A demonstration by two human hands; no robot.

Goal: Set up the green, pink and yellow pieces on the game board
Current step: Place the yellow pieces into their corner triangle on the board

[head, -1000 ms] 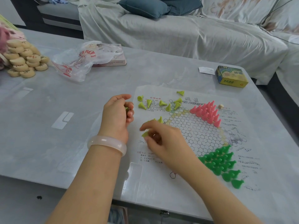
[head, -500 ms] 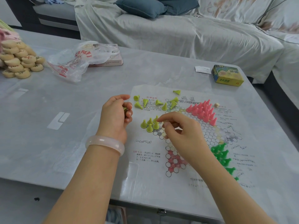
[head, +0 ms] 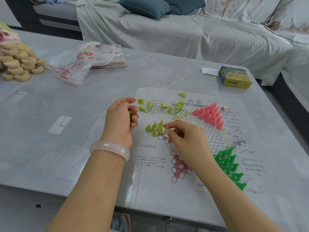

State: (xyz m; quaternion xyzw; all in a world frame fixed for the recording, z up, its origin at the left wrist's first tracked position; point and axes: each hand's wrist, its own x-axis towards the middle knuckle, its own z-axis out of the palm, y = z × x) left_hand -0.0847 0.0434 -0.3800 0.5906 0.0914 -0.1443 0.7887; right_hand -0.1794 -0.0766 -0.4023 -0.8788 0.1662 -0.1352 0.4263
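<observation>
Yellow piece (head: 167,127) (upright) pinched in right hand (head: 187,139).

Left hand (head: 121,119) curled into a loose fist; right hand (head: 185,138) palm down, fingers (head: 172,126) pinched together

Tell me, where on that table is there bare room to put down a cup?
Bare table lies left of the left hand, below the plastic bag; also between the paper board and the sofa. Crowded: the yellow pieces by the right hand.
</observation>
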